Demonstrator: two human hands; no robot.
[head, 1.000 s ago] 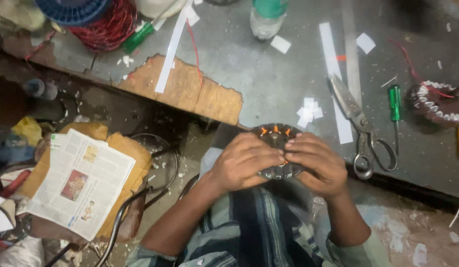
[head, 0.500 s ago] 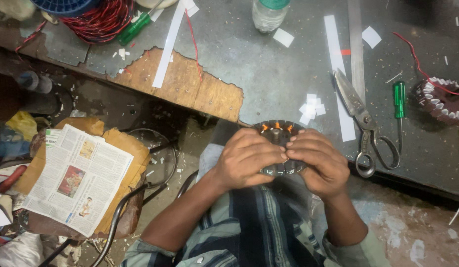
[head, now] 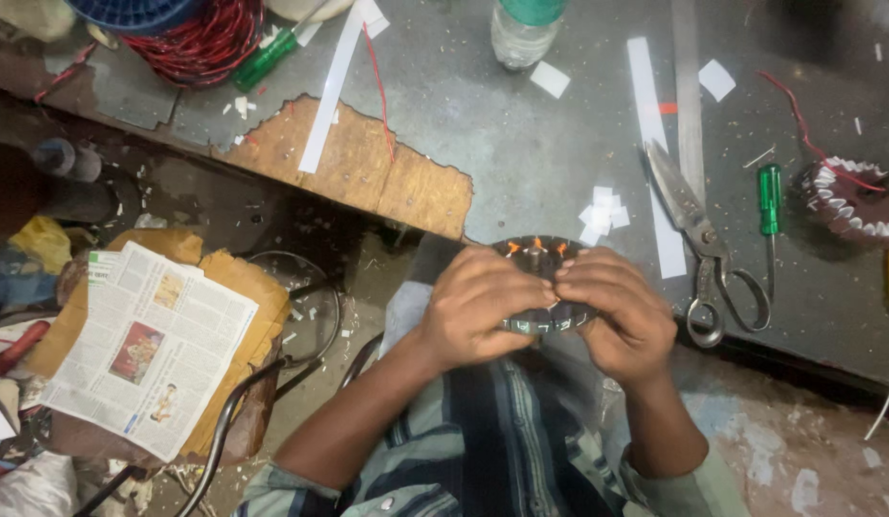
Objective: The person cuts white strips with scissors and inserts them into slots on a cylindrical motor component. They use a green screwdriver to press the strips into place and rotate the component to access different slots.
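Hands meet at the bench edge: my left hand (head: 478,306) and right hand (head: 612,311) are both clamped on a dark round stator (head: 545,287), fingertips together over its top. Beyond it stands a clear plastic bottle (head: 521,33), contents unclear. Scissors (head: 703,239) and a green screwdriver (head: 770,206) lie right of my hands.

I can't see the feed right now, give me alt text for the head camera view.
Both hands, left hand and right hand, hold a dark round stator ring with orange tips at the edge of a grey workbench. Large scissors and a green screwdriver lie on the bench to the right; a newspaper lies lower left.
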